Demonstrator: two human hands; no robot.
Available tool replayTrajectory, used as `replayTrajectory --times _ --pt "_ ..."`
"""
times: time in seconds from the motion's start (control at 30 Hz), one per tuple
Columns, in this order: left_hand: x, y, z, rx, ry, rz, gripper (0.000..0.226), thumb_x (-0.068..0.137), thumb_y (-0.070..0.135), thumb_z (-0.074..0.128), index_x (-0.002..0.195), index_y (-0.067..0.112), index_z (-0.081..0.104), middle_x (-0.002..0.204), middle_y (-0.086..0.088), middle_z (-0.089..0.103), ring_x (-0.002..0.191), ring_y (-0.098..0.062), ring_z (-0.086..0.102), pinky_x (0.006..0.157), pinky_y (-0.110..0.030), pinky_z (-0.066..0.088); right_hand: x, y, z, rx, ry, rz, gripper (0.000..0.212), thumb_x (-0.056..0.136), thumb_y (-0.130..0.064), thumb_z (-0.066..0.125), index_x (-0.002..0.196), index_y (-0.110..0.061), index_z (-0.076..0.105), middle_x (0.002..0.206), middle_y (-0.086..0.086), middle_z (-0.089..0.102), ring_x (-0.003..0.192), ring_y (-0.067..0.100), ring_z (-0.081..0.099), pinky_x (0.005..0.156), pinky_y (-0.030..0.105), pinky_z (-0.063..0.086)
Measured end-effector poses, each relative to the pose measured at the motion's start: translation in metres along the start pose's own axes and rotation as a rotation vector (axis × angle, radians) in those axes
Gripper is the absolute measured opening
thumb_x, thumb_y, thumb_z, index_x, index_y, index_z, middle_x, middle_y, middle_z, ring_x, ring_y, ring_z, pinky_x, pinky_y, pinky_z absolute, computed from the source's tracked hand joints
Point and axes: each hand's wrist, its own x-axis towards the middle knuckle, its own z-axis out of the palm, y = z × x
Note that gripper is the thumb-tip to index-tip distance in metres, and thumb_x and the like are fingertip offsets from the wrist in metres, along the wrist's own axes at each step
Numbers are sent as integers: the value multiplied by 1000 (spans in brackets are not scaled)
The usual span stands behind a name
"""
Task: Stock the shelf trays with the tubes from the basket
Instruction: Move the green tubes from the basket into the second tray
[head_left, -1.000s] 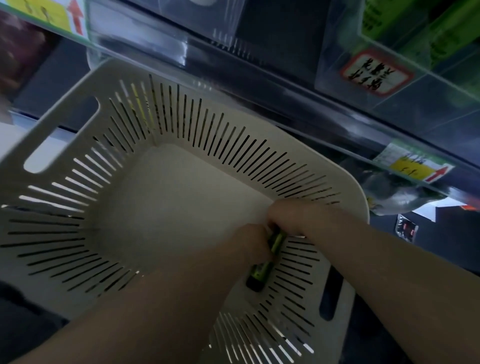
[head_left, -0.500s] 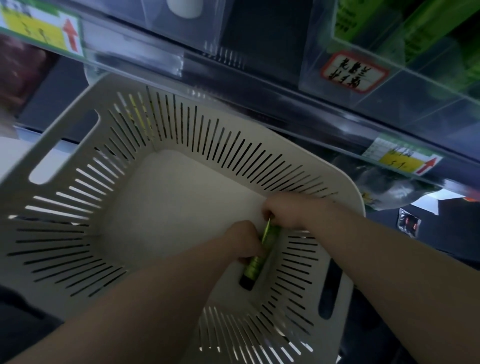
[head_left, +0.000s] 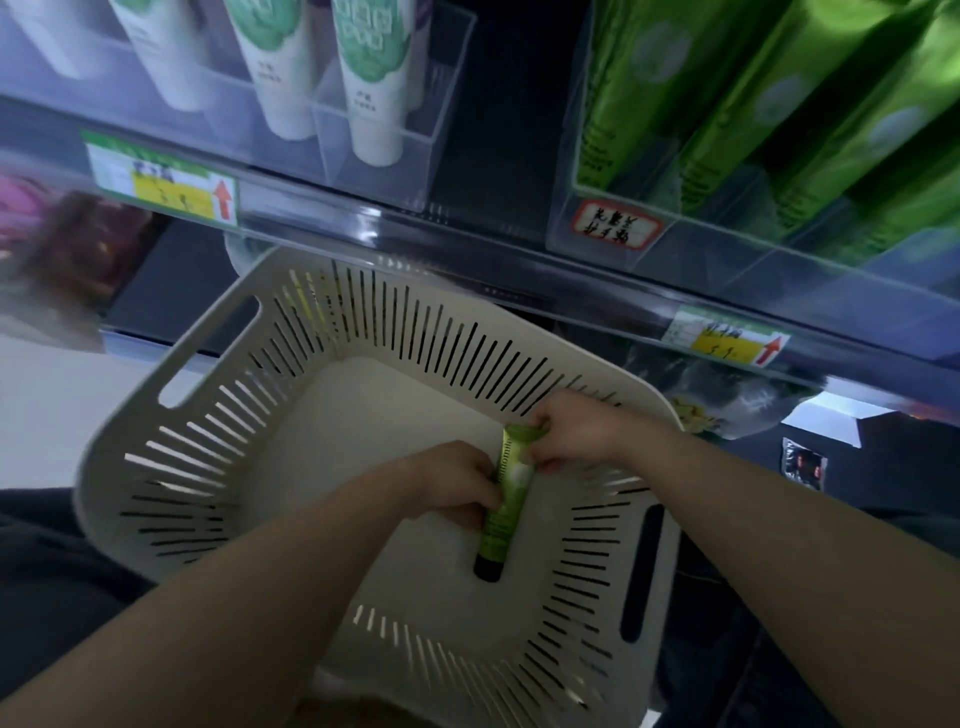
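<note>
The tube (head_left: 506, 512) now shows further out from between my hands than a second ago, its crimped end pinched in the right hand (head_left: 569, 431). My view has tipped up, so more of the shelf trays (head_left: 374, 179) shows.

The left hand (head_left: 457, 486) covers one side of the slim green plastic tube (head_left: 506, 512), and its crimped end sits partly under the right hand (head_left: 569, 434). The white-and-green tubes (head_left: 363, 78) in the clear plastic shelf tray (head_left: 374, 171) run off the top edge. Print on the yellow-and-green shelf label (head_left: 171, 187) is too blurred to read.
</note>
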Motion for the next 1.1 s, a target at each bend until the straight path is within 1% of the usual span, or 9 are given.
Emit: replayTrajectory --times 0.13,0.23,0.3,0.4,0.53,0.63,0.83,1.0,1.1 --pt "-26 10 -7 -100 48 39 11 86 3 59 96 7 59 91 -15 64 80 -26 65 79 -33 57 -19 -11 -1 240 95 -62 10 82 -7 71 88 -6 63 86 11 65 71 16 65 66 23 57" --pt "-46 20 -7 -174 137 99 16 90 17 59 104 10 59 99 -13 65 82 -24 66 75 -32 58 -37 -17 -1 475 168 -122 17 82 -6 70 97 -5 63 95 12 66 78 16 65 67 21 57" --pt "-59 26 -5 -204 189 137 22 92 26 58 106 10 59 100 -13 65 87 -26 67 78 -34 57 -49 -20 -1 636 230 -145 23 81 -4 70 102 -1 61 95 14 65 77 16 65 61 20 57" --pt "-78 39 0 -198 264 210 24 93 34 56 102 12 60 99 -12 66 89 -26 68 81 -35 57 -70 -22 -2 756 308 -194 17 78 -4 73 91 -6 63 91 13 67 76 17 67 62 23 58" --pt "-102 65 11 -192 339 355 14 93 27 56 93 14 61 102 -13 67 90 -22 67 75 -28 56 -105 -25 -9 802 344 -271 15 78 -2 73 89 -6 63 91 15 65 79 19 67 70 28 60" --pt "-116 89 22 -158 394 470 9 93 18 57 86 13 59 100 -17 66 94 -28 67 79 -36 58 -130 -24 -17 826 379 -306 12 79 -1 71 84 -7 62 86 12 65 74 17 67 67 27 60" --pt "-141 132 51 -62 399 631 8 91 14 59 95 8 62 93 -13 65 93 -28 65 85 -45 56 -175 -11 -37 893 488 -401 15 78 0 72 87 -7 62 85 13 67 74 20 69 72 34 59" --pt "-152 173 79 12 401 735 5 91 13 59 91 8 61 87 -11 61 85 -22 63 80 -42 56 -215 5 -59 930 596 -491 13 78 0 72 79 -9 64 78 8 67 67 15 67 64 27 59" --pt "-154 202 97 43 405 780 15 90 13 61 99 2 62 86 -10 60 83 -22 61 82 -46 55 -238 18 -79 966 652 -548 15 78 3 71 78 -10 62 76 7 66 63 13 66 63 26 59"
